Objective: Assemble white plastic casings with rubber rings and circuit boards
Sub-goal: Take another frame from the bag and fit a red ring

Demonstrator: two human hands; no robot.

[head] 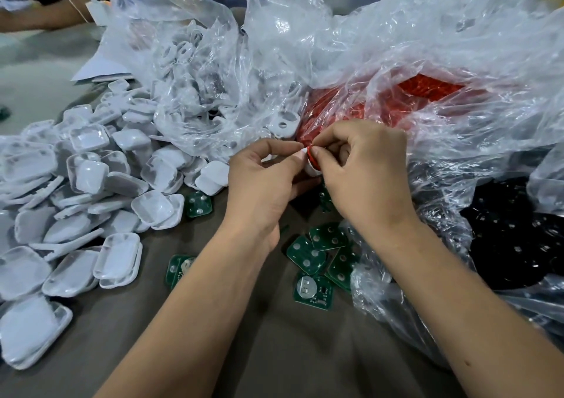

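My left hand (264,177) grips a small white plastic casing (312,169), mostly hidden between both hands. My right hand (363,168) pinches a red rubber ring (311,152) against the casing's top edge. Green circuit boards (317,255) lie scattered on the table just below my hands; one (199,203) sits further left. A clear bag of red rubber rings (427,92) lies open right behind my hands.
A large heap of white casings (85,184) covers the left of the table, spilling from a clear plastic bag (189,61). A bag of black parts (515,245) sits at the right. Another person's arm (39,15) rests at the far left.
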